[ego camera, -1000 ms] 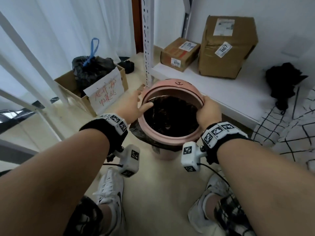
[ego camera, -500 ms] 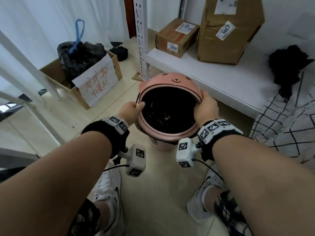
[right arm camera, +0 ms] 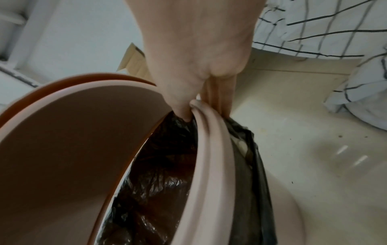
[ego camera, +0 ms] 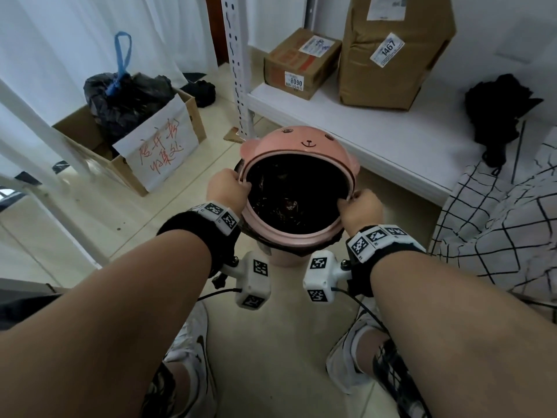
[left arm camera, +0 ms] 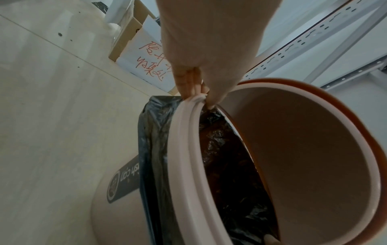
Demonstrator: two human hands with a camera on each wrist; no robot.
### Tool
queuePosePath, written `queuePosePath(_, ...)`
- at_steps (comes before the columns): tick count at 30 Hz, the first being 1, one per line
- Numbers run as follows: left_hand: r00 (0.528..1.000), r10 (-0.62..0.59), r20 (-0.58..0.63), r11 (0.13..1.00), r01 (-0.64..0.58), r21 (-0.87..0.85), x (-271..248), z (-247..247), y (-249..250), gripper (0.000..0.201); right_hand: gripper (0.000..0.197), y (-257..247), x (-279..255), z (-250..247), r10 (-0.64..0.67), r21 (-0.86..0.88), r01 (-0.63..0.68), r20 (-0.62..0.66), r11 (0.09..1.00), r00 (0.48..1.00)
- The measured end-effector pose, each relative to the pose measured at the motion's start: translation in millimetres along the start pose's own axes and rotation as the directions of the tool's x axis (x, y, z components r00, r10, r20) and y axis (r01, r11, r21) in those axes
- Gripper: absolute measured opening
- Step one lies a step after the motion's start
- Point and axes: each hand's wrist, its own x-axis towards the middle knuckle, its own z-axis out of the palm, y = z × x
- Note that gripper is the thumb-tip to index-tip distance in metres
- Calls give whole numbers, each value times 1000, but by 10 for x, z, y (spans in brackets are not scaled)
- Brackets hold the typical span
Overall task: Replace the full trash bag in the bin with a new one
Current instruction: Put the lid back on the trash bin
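A pink bin stands on the floor between my feet, lined with a black trash bag whose edge folds over the outside. A pink ring lid with a bear face sits on the bin and is tilted up at the far side. My left hand pinches the ring's left edge, thumb inside. My right hand pinches the ring's right edge, thumb inside against the bag.
A cardboard box at the left holds a tied black bag with a blue drawstring. A white shelf behind the bin carries two parcels and dark cloth. Checked fabric lies at the right.
Both hands went from resting on the ring's sides to pinching its edge. The ring lid has lifted and tilted up at the far side, showing its bear face.
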Motion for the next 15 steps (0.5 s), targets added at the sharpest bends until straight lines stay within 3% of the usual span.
queuePosePath(5, 1000, -15, -19, 1000, 16, 18, 50, 28, -11, 19, 22, 34, 60, 72, -36, 7, 36, 14, 999, 999)
queuePosePath(10, 997, -68, -25, 998, 69, 13, 105, -14, -130, 32, 26, -43, 62, 103, -165, -107, 168, 35, 980, 986)
queuePosePath(15, 996, -17, -88, 1000, 17, 1, 62, -36, -240, 22, 36, -82, 3, 208, -298, -201, 305, 65, 931, 952)
